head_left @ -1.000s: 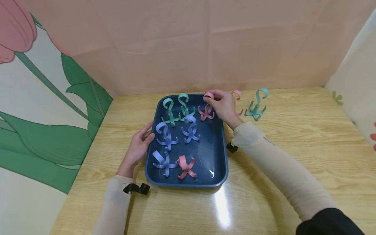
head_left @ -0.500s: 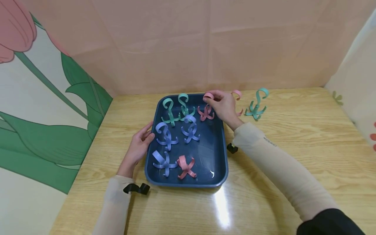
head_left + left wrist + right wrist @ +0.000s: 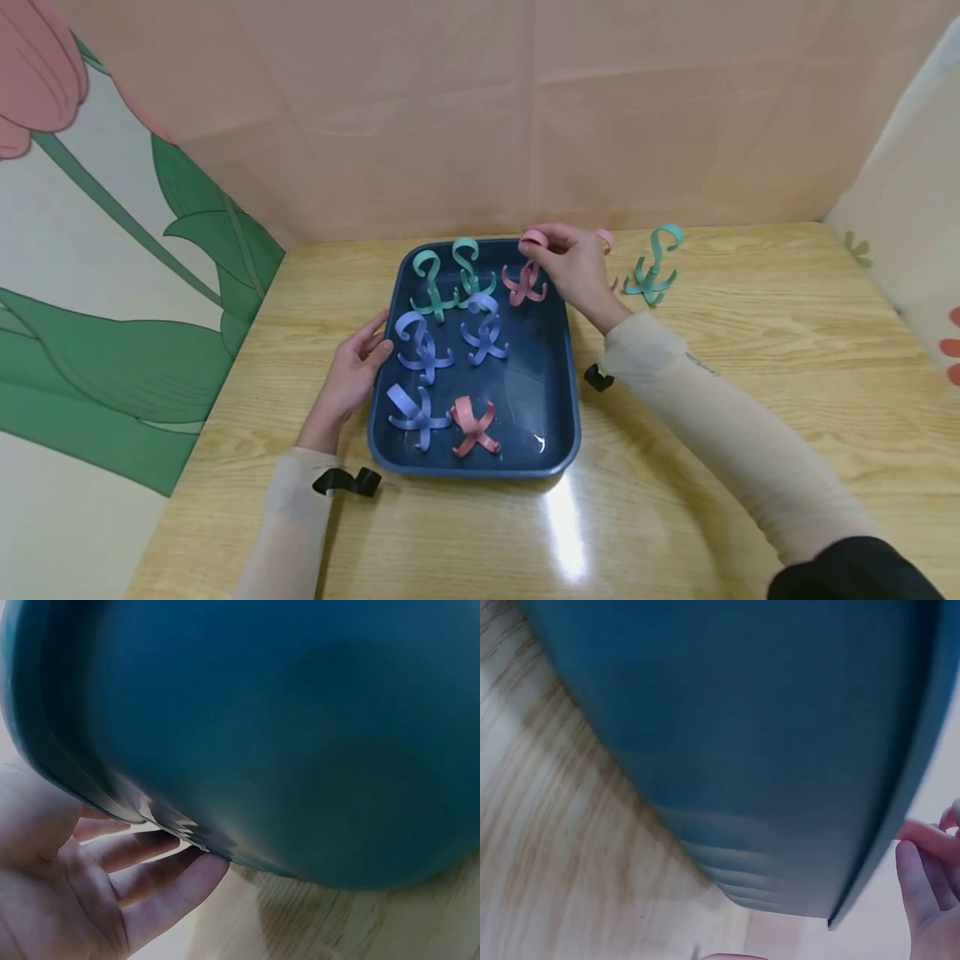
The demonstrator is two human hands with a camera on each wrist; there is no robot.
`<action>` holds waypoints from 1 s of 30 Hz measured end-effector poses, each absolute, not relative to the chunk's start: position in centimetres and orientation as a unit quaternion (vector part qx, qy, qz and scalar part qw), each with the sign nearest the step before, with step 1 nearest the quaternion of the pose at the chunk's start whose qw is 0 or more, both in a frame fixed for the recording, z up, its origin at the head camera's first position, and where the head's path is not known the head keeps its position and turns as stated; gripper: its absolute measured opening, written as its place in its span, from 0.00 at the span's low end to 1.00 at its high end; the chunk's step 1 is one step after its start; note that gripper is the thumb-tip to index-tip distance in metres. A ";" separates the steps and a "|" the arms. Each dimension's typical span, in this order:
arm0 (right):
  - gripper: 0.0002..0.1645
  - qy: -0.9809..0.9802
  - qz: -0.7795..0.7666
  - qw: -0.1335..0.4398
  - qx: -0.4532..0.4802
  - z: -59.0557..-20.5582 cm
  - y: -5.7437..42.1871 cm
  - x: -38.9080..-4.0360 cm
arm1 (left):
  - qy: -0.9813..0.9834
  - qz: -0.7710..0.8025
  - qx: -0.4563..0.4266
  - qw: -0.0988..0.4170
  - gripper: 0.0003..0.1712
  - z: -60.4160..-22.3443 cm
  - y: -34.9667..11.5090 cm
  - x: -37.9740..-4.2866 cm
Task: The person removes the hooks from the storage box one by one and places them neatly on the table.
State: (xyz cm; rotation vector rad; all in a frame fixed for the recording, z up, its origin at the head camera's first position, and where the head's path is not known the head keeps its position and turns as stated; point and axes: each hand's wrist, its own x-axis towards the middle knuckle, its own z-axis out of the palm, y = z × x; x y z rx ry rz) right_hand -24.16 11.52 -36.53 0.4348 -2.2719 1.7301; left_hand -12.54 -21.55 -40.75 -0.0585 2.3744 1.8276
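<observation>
In the head view, a dark blue tray [image 3: 525, 433] sits on the table with several four-clawed plastic hooks in it. My right hand [image 3: 581, 265] pinches the curled top of a pink hook [image 3: 524, 285] at the tray's far right corner; in the right wrist view its fingertips [image 3: 909, 862] show beyond the rim. My left hand [image 3: 352, 373] holds the tray's left side, thumb at the rim and fingers [image 3: 180, 896] against the outer wall. Also inside are green hooks [image 3: 433, 292], purple hooks [image 3: 422, 417] and another pink hook [image 3: 472, 429].
On the wooden table [image 3: 750, 333], right of the tray, stands a green hook [image 3: 651, 271]. Another pink hook [image 3: 606, 240] is partly hidden behind my right hand. A pinkish backdrop [image 3: 487, 125] rises along the table's far edge.
My right wrist and sleeve have shifted slightly to the right, with the fingers still on the pink hook. The left hand keeps its place on the tray.
</observation>
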 end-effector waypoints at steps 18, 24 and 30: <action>0.13 -0.763 0.602 0.148 0.182 -31.0 13.4 -19.3 | 0.789 0.610 -0.023 0.074 0.29 -40.6 -21.4 -12.5; 0.13 -0.759 0.598 0.168 0.196 -30.0 14.9 -18.2 | 0.789 0.609 -0.021 0.079 0.29 -40.5 -21.4 -12.6; 0.14 -0.747 0.614 0.168 0.190 -29.9 16.9 -18.0 | 0.789 0.609 -0.018 0.076 0.29 -40.3 -21.4 -12.8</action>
